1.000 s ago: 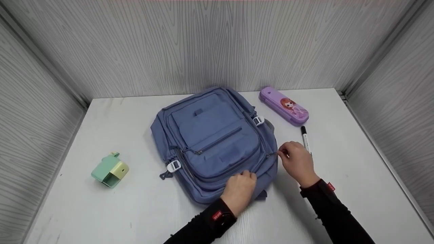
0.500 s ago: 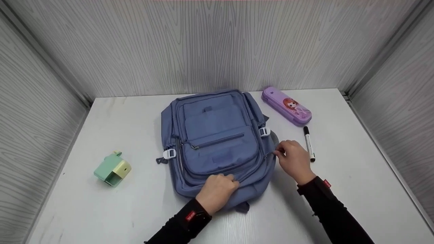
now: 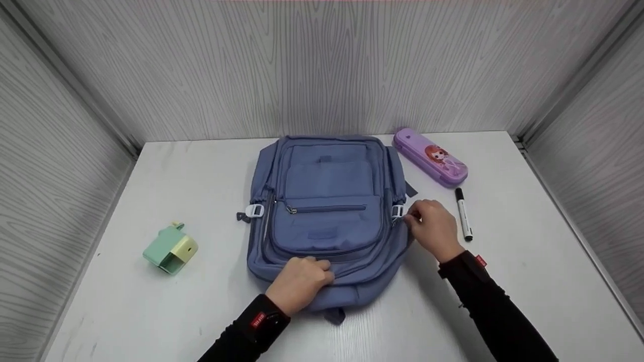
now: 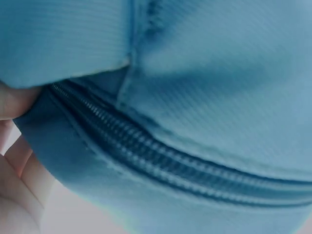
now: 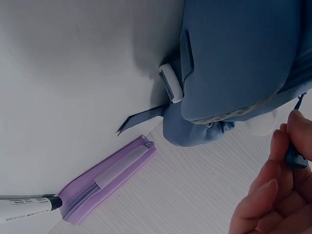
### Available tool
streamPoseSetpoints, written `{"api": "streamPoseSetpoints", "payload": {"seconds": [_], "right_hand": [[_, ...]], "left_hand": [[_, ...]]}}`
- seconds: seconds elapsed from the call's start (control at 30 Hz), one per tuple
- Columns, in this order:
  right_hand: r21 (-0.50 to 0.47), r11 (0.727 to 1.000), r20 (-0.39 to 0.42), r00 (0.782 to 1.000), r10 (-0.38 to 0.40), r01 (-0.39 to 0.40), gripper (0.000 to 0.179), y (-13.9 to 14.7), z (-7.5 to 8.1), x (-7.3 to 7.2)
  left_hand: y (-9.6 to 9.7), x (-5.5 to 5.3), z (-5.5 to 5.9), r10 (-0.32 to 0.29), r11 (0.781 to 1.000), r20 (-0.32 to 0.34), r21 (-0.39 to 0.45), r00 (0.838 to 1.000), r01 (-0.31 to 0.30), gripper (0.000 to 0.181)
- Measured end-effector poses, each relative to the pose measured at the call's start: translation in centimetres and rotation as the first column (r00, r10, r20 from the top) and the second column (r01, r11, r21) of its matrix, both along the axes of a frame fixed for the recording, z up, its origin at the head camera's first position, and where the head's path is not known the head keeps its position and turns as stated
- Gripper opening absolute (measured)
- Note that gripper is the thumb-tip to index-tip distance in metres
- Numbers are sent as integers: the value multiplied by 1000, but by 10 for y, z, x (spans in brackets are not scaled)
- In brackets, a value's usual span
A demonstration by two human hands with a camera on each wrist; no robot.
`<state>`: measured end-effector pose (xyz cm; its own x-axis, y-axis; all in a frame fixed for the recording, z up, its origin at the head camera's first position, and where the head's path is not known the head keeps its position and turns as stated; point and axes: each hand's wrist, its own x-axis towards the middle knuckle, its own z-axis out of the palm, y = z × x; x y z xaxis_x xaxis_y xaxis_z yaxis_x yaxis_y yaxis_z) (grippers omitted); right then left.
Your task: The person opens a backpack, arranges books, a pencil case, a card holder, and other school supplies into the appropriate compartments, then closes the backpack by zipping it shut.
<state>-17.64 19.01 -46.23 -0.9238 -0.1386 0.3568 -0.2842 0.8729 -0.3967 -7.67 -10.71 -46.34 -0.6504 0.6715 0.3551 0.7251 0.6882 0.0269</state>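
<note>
A blue backpack (image 3: 332,181) lies front side up on the white table, its base toward me. My left hand (image 3: 301,284) grips the fabric near its lower edge; in the left wrist view, the fingers (image 4: 31,175) hold the cloth beside a zipper (image 4: 146,151) whose teeth run together there. At the bag's right side my right hand (image 3: 433,229) pinches a zipper pull (image 5: 295,157) between thumb and fingertips, near a white strap buckle (image 3: 398,211). On the bag's left side a zipper (image 3: 268,218) shows as a dark line.
A purple pencil case (image 3: 430,157) with a cartoon figure lies at the back right. Just in front of it is a black-capped marker (image 3: 464,215). A green and yellow pencil sharpener (image 3: 171,249) stands on the left of the table (image 3: 126,311). Panel walls (image 3: 322,70) enclose the table.
The backpack has turned from a slant to nearly straight, its base swinging left. My left hand has moved left with it. My right hand, on the zipper pull, has shifted slightly toward the back.
</note>
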Motion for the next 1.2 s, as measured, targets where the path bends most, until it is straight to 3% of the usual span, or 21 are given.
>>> {"api": "streamPoseSetpoints", "payload": {"seconds": [0.43,0.6,0.8,0.97,1.1,1.2], "right_hand": [[68,995,107,991,-79,72,11,2,2,-51],[52,997,93,994,-57,52,12,1,-4,-59],[73,996,60,997,43,-47,11,3,-1,-47],[166,969,-13,983,185,-181,25,-3,9,-25],[211,916,-25,935,354,-341,35,-21,15,1],[240,839,-2,864,503,-488,38,-37,15,20]], "left_hand": [[-27,1,-5,36,999,-5,32,999,-36,21],[-30,2,-8,51,998,-36,42,998,-50,21],[-33,2,-12,63,997,-67,59,996,-59,24],[-34,1,-14,80,995,-63,71,995,-76,28],[-37,2,-15,91,993,-74,84,993,-85,34],[-41,5,-15,93,990,-85,117,992,-82,39]]}}
